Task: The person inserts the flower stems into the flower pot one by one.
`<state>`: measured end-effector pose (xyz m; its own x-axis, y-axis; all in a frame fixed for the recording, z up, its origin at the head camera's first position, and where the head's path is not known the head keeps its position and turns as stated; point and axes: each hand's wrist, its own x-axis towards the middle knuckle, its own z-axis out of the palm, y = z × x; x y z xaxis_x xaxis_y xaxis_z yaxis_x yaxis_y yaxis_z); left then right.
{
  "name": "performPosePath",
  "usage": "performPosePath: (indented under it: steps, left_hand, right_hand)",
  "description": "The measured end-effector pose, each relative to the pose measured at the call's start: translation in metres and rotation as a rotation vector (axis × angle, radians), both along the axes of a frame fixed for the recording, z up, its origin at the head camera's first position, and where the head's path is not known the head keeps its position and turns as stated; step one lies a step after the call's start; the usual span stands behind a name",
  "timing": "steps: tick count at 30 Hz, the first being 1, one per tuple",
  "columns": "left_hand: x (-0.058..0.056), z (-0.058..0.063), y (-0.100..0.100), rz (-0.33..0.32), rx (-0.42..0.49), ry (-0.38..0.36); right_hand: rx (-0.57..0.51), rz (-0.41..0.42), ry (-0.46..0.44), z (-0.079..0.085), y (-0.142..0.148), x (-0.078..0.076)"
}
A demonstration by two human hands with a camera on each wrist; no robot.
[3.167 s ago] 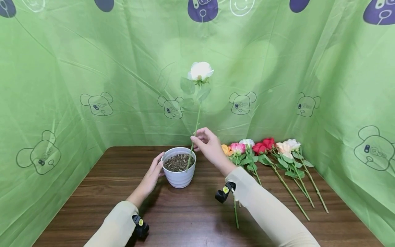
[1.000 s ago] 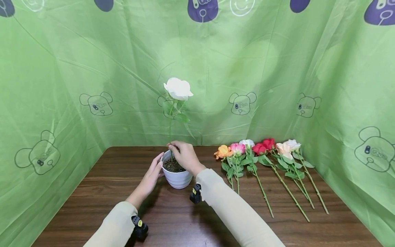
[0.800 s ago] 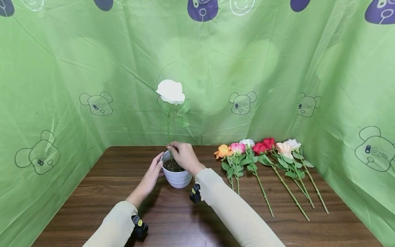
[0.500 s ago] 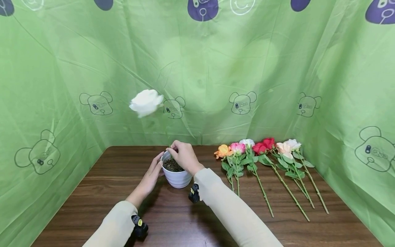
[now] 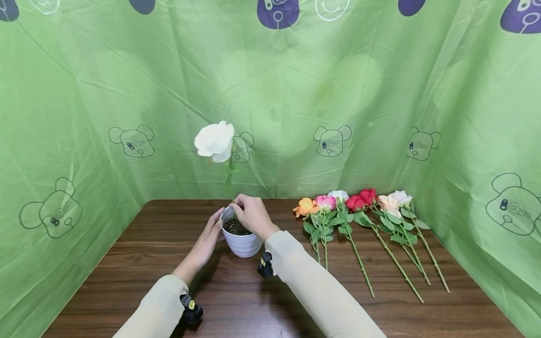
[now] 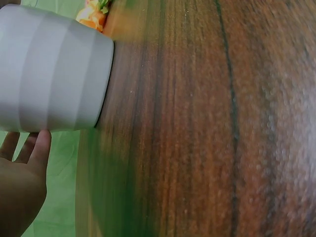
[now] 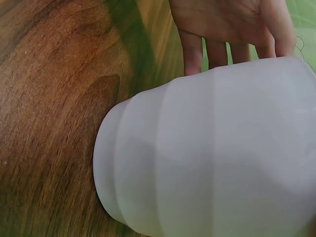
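Note:
A white flowerpot (image 5: 242,245) filled with dark soil (image 5: 233,227) stands upright on the table. My right hand (image 5: 254,217) pinches the stem of a white rose (image 5: 214,142) low down, just above the soil at the pot's back left. The bloom rises above and leans left; the stem's lower end is hidden by my fingers. Against the pot's left side rests my left hand (image 5: 207,238), its fingers nearly straight. Seen from the right wrist, the left hand's fingers (image 7: 191,54) touch the ridged pot wall (image 7: 197,153). My right hand is out of sight in that view.
Several cut roses lie on the wooden table (image 5: 139,263) to the right: an orange one (image 5: 306,207), a pink one (image 5: 326,203), red ones (image 5: 361,199), a peach one (image 5: 389,204) and white ones. Green patterned cloth (image 5: 287,94) encloses the table's back and sides.
My right hand has brought the rose from the pot's right rim to its back left. The bloom has lowered, swung left, then come partly back. My left hand has stayed against the pot.

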<state>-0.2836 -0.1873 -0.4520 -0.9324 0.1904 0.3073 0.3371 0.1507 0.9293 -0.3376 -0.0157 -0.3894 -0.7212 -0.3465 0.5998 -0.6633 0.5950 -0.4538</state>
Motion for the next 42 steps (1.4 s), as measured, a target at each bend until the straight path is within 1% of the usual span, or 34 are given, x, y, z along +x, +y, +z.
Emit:
performPosePath:
  steps: [5, 11, 17, 22, 32, 37, 42]
  left_hand:
    - [0.0002, 0.0008, 0.0002, -0.014, 0.015, -0.008]
    - [0.0002, -0.0003, 0.0002, -0.005, 0.007, -0.009]
    - [0.0002, -0.0005, 0.0003, 0.003, -0.007, -0.004]
    - [0.0003, -0.001, 0.0003, 0.002, 0.0, -0.008]
    - [0.0026, 0.0036, 0.0028, -0.006, 0.009, 0.002]
    - [0.0022, 0.0024, 0.0024, -0.009, 0.01, -0.005]
    - [0.0014, 0.0007, 0.0011, 0.006, 0.0, -0.009]
  right_hand:
    - [0.038, -0.043, -0.023, 0.0016, -0.0008, 0.0022]
    - [0.076, -0.098, -0.021, 0.0005, -0.0017, 0.0014]
    - [0.078, -0.134, -0.026, -0.0007, -0.0023, 0.0009]
    - [0.061, -0.139, -0.033, -0.0012, -0.0017, 0.0008]
    - [0.021, -0.12, -0.065, -0.0021, -0.0015, -0.0014]
    - [0.0, -0.111, -0.094, -0.0028, -0.0015, -0.0016]
    - [-0.021, -0.09, -0.101, -0.003, -0.0015, -0.0023]
